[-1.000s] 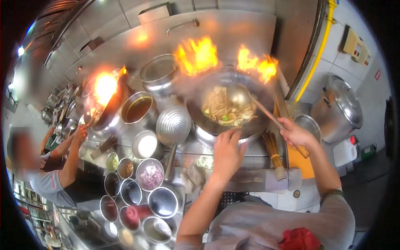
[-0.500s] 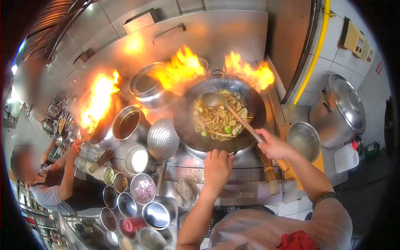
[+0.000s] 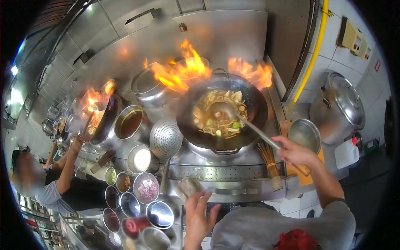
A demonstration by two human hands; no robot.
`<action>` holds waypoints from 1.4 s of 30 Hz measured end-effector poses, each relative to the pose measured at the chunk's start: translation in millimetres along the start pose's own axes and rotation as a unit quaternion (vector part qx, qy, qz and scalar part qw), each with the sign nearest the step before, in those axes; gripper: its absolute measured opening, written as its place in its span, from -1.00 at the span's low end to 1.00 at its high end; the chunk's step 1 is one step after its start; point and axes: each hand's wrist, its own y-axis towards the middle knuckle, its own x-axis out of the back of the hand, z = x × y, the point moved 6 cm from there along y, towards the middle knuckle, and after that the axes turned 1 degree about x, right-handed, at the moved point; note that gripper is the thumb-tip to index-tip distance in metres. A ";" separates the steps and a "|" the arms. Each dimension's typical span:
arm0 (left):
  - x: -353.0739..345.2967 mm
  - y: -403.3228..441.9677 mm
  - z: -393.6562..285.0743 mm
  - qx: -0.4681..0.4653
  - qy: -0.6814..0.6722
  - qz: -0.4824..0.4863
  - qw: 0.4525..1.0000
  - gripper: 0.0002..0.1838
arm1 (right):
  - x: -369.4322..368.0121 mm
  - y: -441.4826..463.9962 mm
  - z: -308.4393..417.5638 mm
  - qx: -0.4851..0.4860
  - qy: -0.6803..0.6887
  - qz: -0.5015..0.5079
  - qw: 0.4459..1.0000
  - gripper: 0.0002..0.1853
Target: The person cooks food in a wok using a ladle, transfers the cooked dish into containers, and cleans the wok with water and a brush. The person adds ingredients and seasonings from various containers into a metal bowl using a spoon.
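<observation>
My right hand [image 3: 295, 152] is wrapped round the wooden end of a long-handled ladle [image 3: 260, 132]. The ladle's bowl rests among noodles with vegetables [image 3: 227, 121] inside a large dark wok [image 3: 252, 131], where green pieces and pale cabbage-like leaves show. Below the wok, my left hand [image 3: 201, 218] is off its rim, fingers apart and nothing in them. A crumpled cloth [image 3: 187, 187] lies just beyond those fingertips; whether they touch it I cannot tell.
Flames [image 3: 181, 75] rise behind the wok. A perforated strainer [image 3: 166, 138] lies to its left, near a pot of brown liquid [image 3: 129, 123] and several ingredient tins [image 3: 146, 188]. A bamboo brush [image 3: 271, 168] and metal bowl [image 3: 304, 135] stand right. A co-worker [image 3: 62, 183] handles another flaming wok at left.
My left hand has let go of the wok's near edge and drawn back toward me. The ladle has shifted down and right in the noodles. The co-worker's flame has shrunk.
</observation>
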 end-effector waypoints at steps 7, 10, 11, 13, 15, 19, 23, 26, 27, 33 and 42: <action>-1.0 -13.1 5.7 -0.012 -0.017 -0.002 1.000 -0.55 | -31.8 31.0 22.0 0.021 0.031 -0.051 0.998 -0.42; 8.4 -19.0 17.5 -0.009 -0.013 -0.010 1.000 -0.57 | -31.9 14.1 2.5 0.025 0.059 -0.001 0.998 -0.38; 14.1 -24.4 24.8 -0.001 -0.008 -0.022 1.000 -0.58 | -18.3 -1.8 -3.7 0.005 0.047 -0.002 0.999 -0.38; 20.2 -28.1 33.4 0.030 -0.016 -0.042 0.999 -0.61 | -2.2 -17.0 4.4 -0.017 0.021 -0.017 0.999 -0.40; 18.4 -24.0 28.9 0.006 -0.005 -0.037 0.999 -0.61 | -6.0 5.9 18.4 0.000 -0.017 -0.066 0.998 -0.40; 15.5 -8.7 7.9 -0.008 -0.015 -0.005 1.000 -0.62 | -35.1 58.0 16.7 0.040 0.042 -0.064 0.996 -0.48; 34.9 -24.3 32.1 0.016 0.017 -0.024 0.999 -0.63 | -20.2 -6.6 16.6 0.002 0.022 -0.006 1.000 -0.48; 45.1 -28.2 36.8 0.047 0.015 -0.032 0.998 -0.63 | -5.4 8.6 6.8 0.009 0.005 -0.051 0.999 -0.47; 40.8 -26.1 36.0 0.037 0.006 -0.032 0.999 -0.63 | -10.6 25.7 10.1 0.030 -0.005 -0.075 0.997 -0.48; 37.4 -24.6 27.1 0.042 -0.004 -0.014 0.999 -0.64 | -31.5 12.3 11.6 0.035 0.032 0.007 0.999 -0.44; -23.9 78.9 -22.4 -0.123 0.032 -0.080 0.989 -0.67 | -33.4 38.4 15.4 0.075 -0.017 -0.052 0.996 -0.50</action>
